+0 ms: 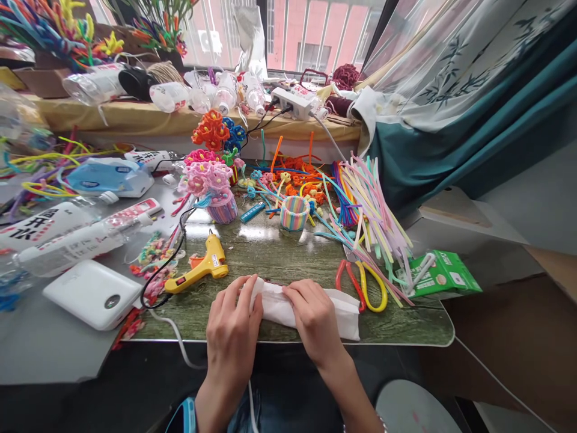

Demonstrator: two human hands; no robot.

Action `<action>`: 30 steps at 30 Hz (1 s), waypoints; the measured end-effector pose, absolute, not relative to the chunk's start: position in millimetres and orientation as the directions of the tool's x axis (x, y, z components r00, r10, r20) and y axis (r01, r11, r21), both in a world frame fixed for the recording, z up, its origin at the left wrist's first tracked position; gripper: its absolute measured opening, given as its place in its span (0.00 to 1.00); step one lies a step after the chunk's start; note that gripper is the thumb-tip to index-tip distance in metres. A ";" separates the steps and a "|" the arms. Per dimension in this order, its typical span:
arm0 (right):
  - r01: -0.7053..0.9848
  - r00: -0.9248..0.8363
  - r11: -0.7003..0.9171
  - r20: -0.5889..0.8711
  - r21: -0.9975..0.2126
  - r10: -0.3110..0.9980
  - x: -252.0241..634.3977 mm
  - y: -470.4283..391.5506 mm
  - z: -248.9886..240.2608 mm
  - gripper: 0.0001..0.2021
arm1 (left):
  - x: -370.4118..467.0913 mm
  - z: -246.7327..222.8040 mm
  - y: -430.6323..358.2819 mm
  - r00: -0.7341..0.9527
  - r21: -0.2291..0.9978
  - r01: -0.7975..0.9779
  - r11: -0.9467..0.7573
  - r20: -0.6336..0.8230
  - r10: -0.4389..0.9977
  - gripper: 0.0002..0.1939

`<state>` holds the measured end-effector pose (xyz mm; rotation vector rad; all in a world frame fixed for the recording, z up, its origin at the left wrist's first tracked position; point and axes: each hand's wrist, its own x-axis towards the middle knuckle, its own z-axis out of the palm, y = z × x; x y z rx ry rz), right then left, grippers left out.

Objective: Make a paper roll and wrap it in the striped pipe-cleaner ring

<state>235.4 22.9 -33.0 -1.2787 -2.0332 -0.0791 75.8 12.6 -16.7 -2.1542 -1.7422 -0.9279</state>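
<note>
A folded white tissue [277, 305] lies along the front edge of the green table, its loose end reaching to the right. My left hand [232, 328] grips its left end, with the fingertips over the top and the thumb in front. Closed on the middle of the tissue is my right hand [314, 319], fingers bent and pressed together. Scissors with red and yellow handles [376, 291] lie just beyond the tissue's right end. Up and to the left of my left hand rests a yellow glue gun [205, 264]. What lies under the tissue is hidden.
A striped pipe-cleaner basket [294, 214], a pink flower pot [222, 204] and a blue utility knife [253, 211] stand or lie farther back. Pastel pipe cleaners [374, 204] spread on the right beside a green packet [444, 273]. A white power bank [92, 293] and bottles are left.
</note>
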 end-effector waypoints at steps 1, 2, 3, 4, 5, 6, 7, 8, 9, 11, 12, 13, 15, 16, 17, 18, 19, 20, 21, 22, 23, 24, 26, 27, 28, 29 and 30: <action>0.800 -0.288 0.537 0.616 -0.266 0.733 236.5 21.7 -32.9 0.13 | 75.4 -17.0 12.3 0.085 0.228 0.936 -0.268 0.591 0.802 0.14; 0.795 -0.326 0.562 0.622 -0.227 0.712 238.0 20.4 -32.6 0.14 | 74.8 -17.4 12.1 0.073 0.246 0.933 -0.263 0.586 0.807 0.14; 0.791 -0.357 0.579 0.620 -0.197 0.699 239.5 19.2 -32.0 0.14 | 74.1 -17.9 12.0 0.059 0.268 0.928 -0.258 0.578 0.814 0.14; 0.789 -0.382 0.589 0.611 -0.175 0.693 241.0 18.1 -31.2 0.14 | 73.3 -18.4 11.9 0.045 0.292 0.922 -0.254 0.572 0.819 0.13; 0.789 -0.402 0.595 0.602 -0.155 0.690 242.4 17.1 -30.3 0.14 | 72.5 -19.0 11.8 0.029 0.318 0.915 -0.248 0.563 0.826 0.13; 0.789 -0.422 0.599 0.588 -0.136 0.690 243.6 16.4 -29.4 0.14 | 71.7 -19.6 11.8 0.014 0.344 0.907 -0.244 0.554 0.832 0.14; 0.793 -0.442 0.599 0.569 -0.114 0.693 244.4 15.9 -28.5 0.14 | 71.1 -20.2 11.8 -0.002 0.369 0.899 -0.236 0.543 0.840 0.14; 0.796 -0.461 0.599 0.551 -0.090 0.695 244.9 15.7 -27.8 0.14 | 70.5 -20.8 11.8 -0.018 0.390 0.892 -0.228 0.534 0.845 0.14; 0.799 -0.477 0.598 0.538 -0.065 0.695 245.2 16.0 -27.1 0.14 | 70.1 -21.3 11.8 -0.032 0.408 0.887 -0.218 0.524 0.851 0.14; 0.803 -0.497 0.596 0.524 -0.025 0.692 245.0 17.4 -26.4 0.13 | 69.7 -22.1 11.9 -0.054 0.426 0.883 -0.194 0.503 0.863 0.14; 0.804 -0.500 0.594 0.527 -0.014 0.688 244.7 18.4 -26.3 0.13 | 69.6 -22.5 12.1 -0.061 0.426 0.886 -0.183 0.498 0.865 0.15; 0.803 -0.500 0.595 0.533 -0.009 0.683 244.2 19.2 -26.3 0.12 | 69.6 -22.8 12.2 -0.064 0.421 0.890 -0.175 0.497 0.865 0.15; 0.798 -0.510 0.603 0.535 0.001 0.674 242.8 19.1 -26.8 0.11 | 70.0 -23.2 12.5 -0.058 0.396 0.902 -0.175 0.511 0.858 0.15; 0.796 -0.517 0.605 0.530 0.009 0.673 241.7 17.5 -27.3 0.12 | 70.6 -23.3 12.4 -0.049 0.380 0.907 -0.182 0.525 0.850 0.15; 0.798 -0.520 0.602 0.526 0.019 0.672 240.2 14.6 -28.2 0.13 | 71.5 -23.4 12.2 -0.037 0.364 0.911 -0.194 0.541 0.840 0.15; 0.805 -0.519 0.592 0.523 0.032 0.676 238.2 10.4 -29.5 0.15 | 73.0 -23.3 11.7 -0.022 0.348 0.914 -0.208 0.555 0.832 0.15; 0.819 -0.508 0.572 0.522 0.046 0.685 235.8 4.9 -31.3 0.16 | 75.0 -23.2 10.9 -0.005 0.330 0.917 -0.223 0.571 0.821 0.15; 0.839 -0.487 0.540 0.526 0.060 0.698 233.0 -1.4 -33.4 0.18 | 77.3 -22.9 10.0 0.014 0.309 0.920 -0.240 0.587 0.810 0.15; 0.862 -0.458 0.502 0.530 0.070 0.713 230.0 -8.1 -35.9 0.20 | 79.8 -22.5 8.9 0.036 0.283 0.924 -0.257 0.604 0.796 0.15; 0.886 -0.421 0.458 0.538 0.072 0.730 226.9 -14.5 -38.4 0.21 | 82.1 -22.1 7.9 0.061 0.253 0.928 -0.274 0.622 0.780 0.15; 0.904 -0.387 0.423 0.545 0.065 0.744 223.8 -20.0 -40.8 0.23 | 84.0 -21.7 7.2 0.088 0.219 0.931 -0.291 0.639 0.764 0.15; 0.916 -0.360 0.398 0.546 0.051 0.757 220.9 -24.2 -42.8 0.24 | 85.1 -21.3 6.9 0.115 0.186 0.934 -0.306 0.654 0.748 0.16; 0.925 -0.327 0.380 0.540 0.015 0.776 215.2 -27.1 -45.2 0.25 | 84.1 -20.8 7.7 0.168 0.125 0.935 -0.333 0.670 0.723 0.16; 0.925 -0.320 0.380 0.536 -0.002 0.781 212.3 -25.9 -45.6 0.24 | 81.9 -20.7 8.9 0.194 0.097 0.934 -0.344 0.672 0.715 0.17; 0.923 -0.316 0.384 0.535 -0.016 0.783 209.2 -23.3 -45.5 0.23 | 78.9 -20.6 10.5 0.217 0.068 0.934 -0.351 0.672 0.708 0.17; 0.921 -0.314 0.389 0.537 -0.027 0.782 206.1 -19.8 -45.2 0.22 | 75.3 -20.4 12.3 0.240 0.040 0.933 -0.357 0.669 0.703 0.17; 0.918 -0.313 0.395 0.544 -0.037 0.779 202.8 -16.0 -44.6 0.21 | 71.6 -20.0 14.2 0.265 0.012 0.931 -0.364 0.664 0.699 0.17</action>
